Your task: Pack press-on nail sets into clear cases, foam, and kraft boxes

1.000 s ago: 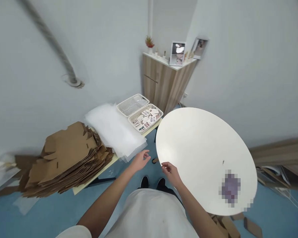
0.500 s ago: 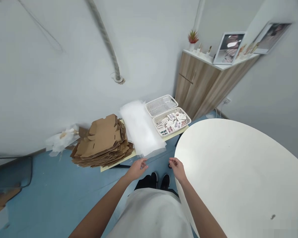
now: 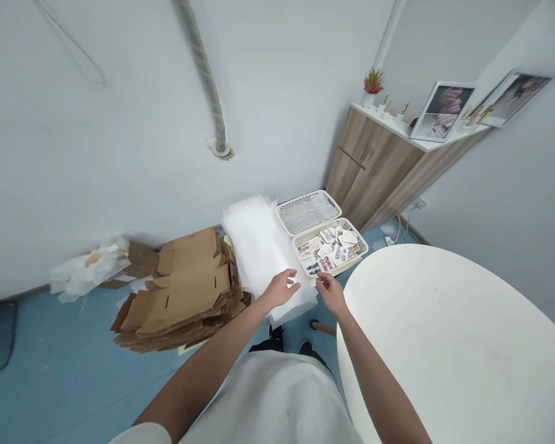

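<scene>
Basket (image 3: pixel 361 246) of cards (image 3: pixel 340 253) lies on the counter (image 3: pixel 189 348), just ahead of your right hand (image 3: pixel 330 293), the nearer one, its long axis slanting away rightward. That hand is half curled; I cannot tell whether it pinches anything. Your left hand (image 3: pixel 282 288), empty and loosely parted, shows against the white sheets (image 3: pixel 256 246), contact unclear.

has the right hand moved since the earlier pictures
Yes, forward: against the card-filled basket, the right hand now appears much closer to the near rim than before.
</scene>
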